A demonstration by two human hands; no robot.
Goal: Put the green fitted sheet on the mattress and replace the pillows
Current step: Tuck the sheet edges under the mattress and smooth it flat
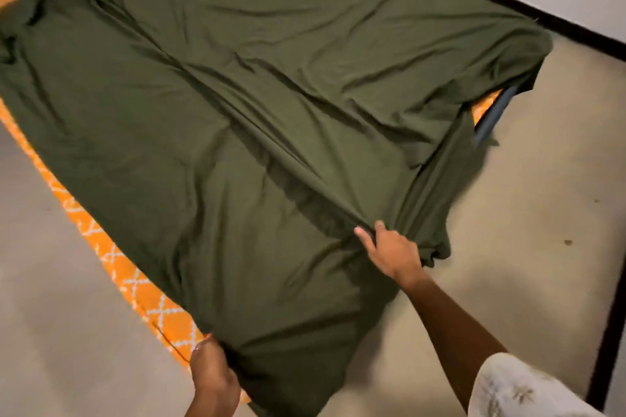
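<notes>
Lying lengthwise away, green fitted sheet (237, 105)

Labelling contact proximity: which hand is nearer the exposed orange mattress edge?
Left. The left hand grips the green sheet right beside the orange mattress edge; the right hand pinches the sheet farther across.

Left hand (211, 369) clenched low; right hand (389, 250) pinching — arm outstretched.
</notes>
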